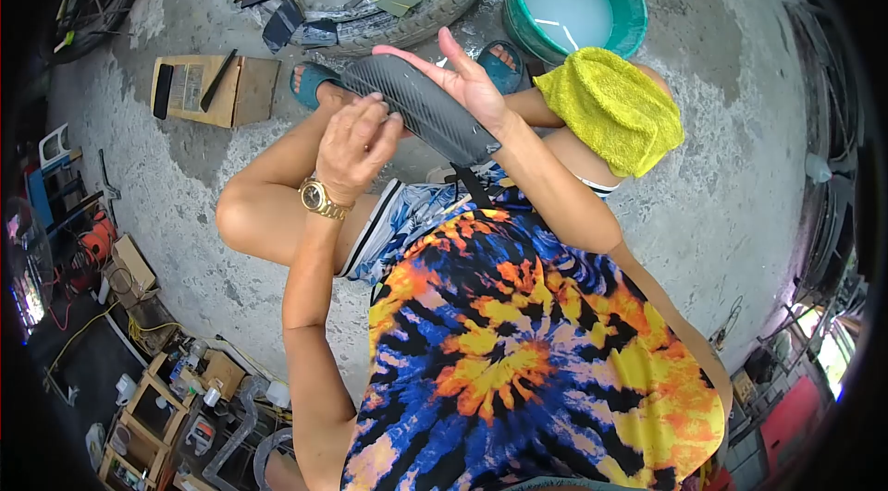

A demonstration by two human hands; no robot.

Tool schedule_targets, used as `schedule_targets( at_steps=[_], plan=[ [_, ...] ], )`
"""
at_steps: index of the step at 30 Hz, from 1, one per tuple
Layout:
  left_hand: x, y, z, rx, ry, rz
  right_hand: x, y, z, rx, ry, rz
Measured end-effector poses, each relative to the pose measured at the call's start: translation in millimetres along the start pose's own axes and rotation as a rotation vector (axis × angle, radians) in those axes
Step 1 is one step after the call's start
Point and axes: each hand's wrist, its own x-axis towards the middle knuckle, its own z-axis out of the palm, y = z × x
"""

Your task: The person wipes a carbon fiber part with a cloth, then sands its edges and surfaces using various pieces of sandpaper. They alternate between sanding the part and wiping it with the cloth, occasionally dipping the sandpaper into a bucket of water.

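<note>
A long dark panel with a ribbed, carbon-like weave [425, 107] lies slantwise above my lap. My right hand [476, 93] holds it from the far right side, palm up, with the thumb raised and the other fingers partly behind the panel. Against its near left edge, my left hand [356, 144] has its fingers bent and pressed together; what they pinch, if anything, is hidden. A gold watch [324, 199] is on the left wrist. Over my right knee hangs a yellow-green towel [615, 112].
A tire [416, 24] with dark scraps on it lies ahead. To its right stands a green basin [638, 24] of cloudy water. A cardboard box [254, 93] with black strips on top is at the left. Tools and a wooden rack [153, 389] fill the lower left.
</note>
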Motion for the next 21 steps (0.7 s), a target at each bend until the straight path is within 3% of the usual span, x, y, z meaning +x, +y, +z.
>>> schedule_targets(
  at_steps=[3,6,8,10,12,14,16,17,18,21],
  plan=[
    [0.5,-1.6,-5.4,0.018,-0.009,-0.074,1.9,2.6,-2.7,0.131,-0.117,-0.024],
    [19.6,5.8,-32.8,-0.099,0.046,-0.283,6.8,9.2,3.2,0.161,-0.137,-0.055],
    [0.0,7.1,-62.9,0.125,0.292,-0.384,7.1,11.8,15.4,0.226,-0.141,-0.080],
    [-28.3,8.1,-122.5,0.441,0.335,-0.516,8.1,11.0,18.8,0.234,-0.157,-0.104],
    [-71.1,5.6,-148.7,0.359,0.669,-1.018,8.9,10.9,19.9,0.233,-0.176,-0.127],
    [-117.0,6.9,-152.8,0.144,0.860,-1.288,10.8,9.3,22.4,0.187,-0.184,-0.154],
    [-199.2,19.6,-128.5,-0.012,0.737,-1.589,9.8,8.1,22.9,0.191,-0.198,-0.154],
    [-234.7,35.5,-111.0,-0.296,0.628,-1.733,10.0,6.4,22.3,0.197,-0.205,-0.156],
    [-284.8,48.0,-91.3,-0.538,0.324,-1.936,11.2,4.4,21.7,0.194,-0.214,-0.163],
    [-243.7,90.9,-40.1,-0.849,0.423,-1.952,10.3,2.8,18.4,0.245,-0.212,-0.161]
  ],
)
